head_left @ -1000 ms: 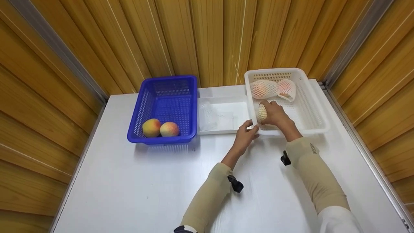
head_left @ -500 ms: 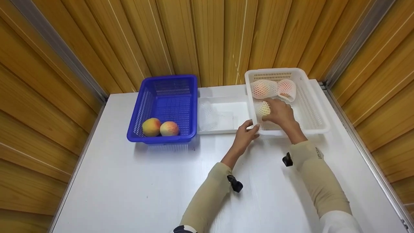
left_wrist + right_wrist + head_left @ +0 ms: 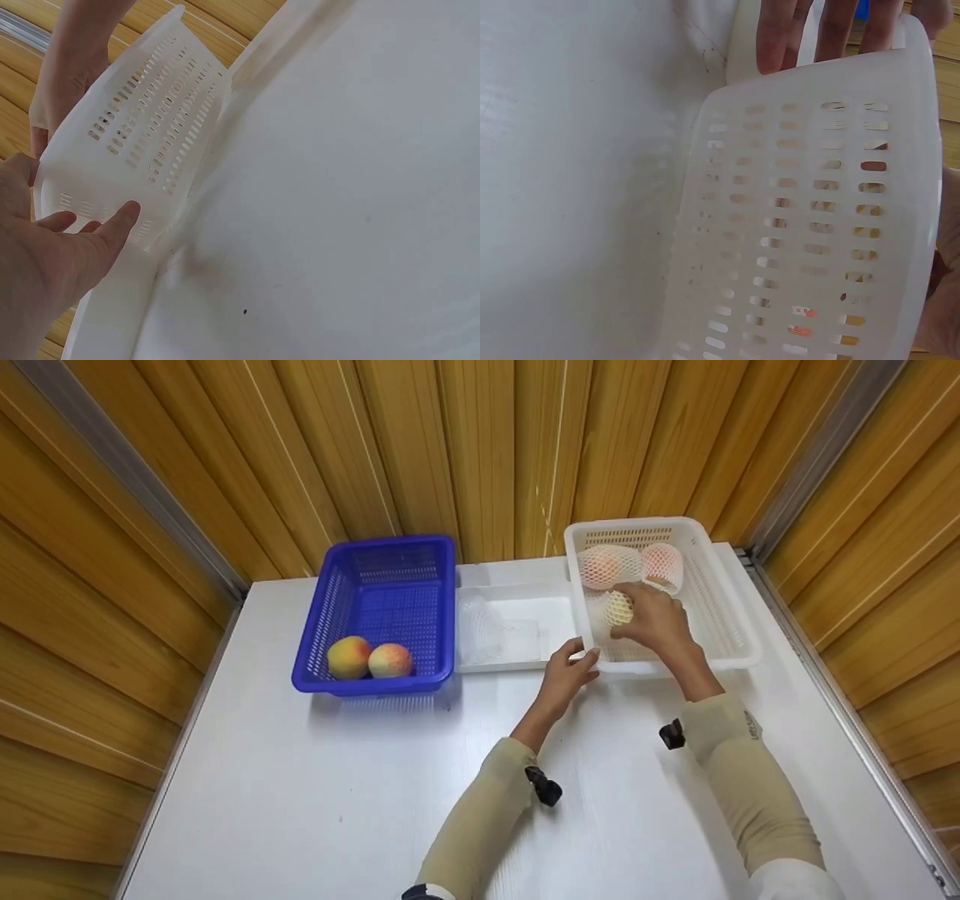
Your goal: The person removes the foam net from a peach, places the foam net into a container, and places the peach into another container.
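In the head view, my right hand (image 3: pixel 660 619) grips a fruit in a pale yellow foam net (image 3: pixel 618 608), probably a peach, inside the white plastic basket (image 3: pixel 731 615). My left hand (image 3: pixel 566 679) holds that basket's near left corner. In the left wrist view, the left hand (image 3: pixel 67 251) has one digit at the rim and other fingers against the outer wall. At the back of the basket lie two reddish fruits in white foam nets, a left netted fruit (image 3: pixel 602 567) and a right netted fruit (image 3: pixel 661 562). Basket walls hide most of the netted fruits from both wrist views.
A blue basket (image 3: pixel 448 607) stands on the left with two bare peaches (image 3: pixel 349 657) near its front. Between the baskets sits a shallow white tray (image 3: pixel 555 615) with clear and white netting-like pieces (image 3: pixel 484 630). Wooden panel walls (image 3: pixel 480 457) close off the back and sides.
My right hand has moved a little to the right and back, and the yellow-netted fruit has shifted with it. The left hand keeps its place at the basket corner.
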Motion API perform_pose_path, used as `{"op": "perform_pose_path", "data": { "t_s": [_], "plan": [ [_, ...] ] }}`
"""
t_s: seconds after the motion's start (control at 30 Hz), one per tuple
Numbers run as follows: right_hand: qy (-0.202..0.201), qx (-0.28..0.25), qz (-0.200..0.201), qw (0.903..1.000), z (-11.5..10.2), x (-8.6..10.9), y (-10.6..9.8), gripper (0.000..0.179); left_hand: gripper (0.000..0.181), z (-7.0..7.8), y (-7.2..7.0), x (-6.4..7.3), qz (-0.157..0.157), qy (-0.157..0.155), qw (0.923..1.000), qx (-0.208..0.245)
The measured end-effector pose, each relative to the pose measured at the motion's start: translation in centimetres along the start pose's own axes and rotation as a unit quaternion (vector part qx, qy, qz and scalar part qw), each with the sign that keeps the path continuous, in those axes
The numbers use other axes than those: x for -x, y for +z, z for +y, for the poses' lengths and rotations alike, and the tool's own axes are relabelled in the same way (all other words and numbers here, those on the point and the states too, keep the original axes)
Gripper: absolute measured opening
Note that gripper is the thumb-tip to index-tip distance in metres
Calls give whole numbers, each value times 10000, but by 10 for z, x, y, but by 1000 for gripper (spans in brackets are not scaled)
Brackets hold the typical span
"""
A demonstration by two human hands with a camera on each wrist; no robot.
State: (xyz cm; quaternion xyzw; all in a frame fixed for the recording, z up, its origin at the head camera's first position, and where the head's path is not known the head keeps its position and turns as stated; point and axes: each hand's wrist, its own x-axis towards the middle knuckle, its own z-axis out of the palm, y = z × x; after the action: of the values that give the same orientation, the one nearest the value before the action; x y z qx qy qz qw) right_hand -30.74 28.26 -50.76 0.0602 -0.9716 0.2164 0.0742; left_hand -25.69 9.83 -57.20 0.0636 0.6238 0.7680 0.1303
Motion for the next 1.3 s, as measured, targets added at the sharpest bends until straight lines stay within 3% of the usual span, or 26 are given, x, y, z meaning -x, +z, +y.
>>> {"op": "perform_pose_path", "data": {
  "t_s": [0.27,0.8,1.07,1.3],
  "plan": [
    [84,-13,255,9996,-9,7,-10,74,47,0,-1,-1,-167,-59,9998,-21],
    [198,-197,114,9995,-22,25,-23,75,50,-3,-5,-2,-342,-357,9987,95],
    [73,-322,125,9994,-24,34,-25,76,42,0,-2,0,-176,-384,9987,269],
    [0,-515,151,9986,-27,41,-22,79,38,12,-4,8,-45,-265,9992,-302]
  ]
}}
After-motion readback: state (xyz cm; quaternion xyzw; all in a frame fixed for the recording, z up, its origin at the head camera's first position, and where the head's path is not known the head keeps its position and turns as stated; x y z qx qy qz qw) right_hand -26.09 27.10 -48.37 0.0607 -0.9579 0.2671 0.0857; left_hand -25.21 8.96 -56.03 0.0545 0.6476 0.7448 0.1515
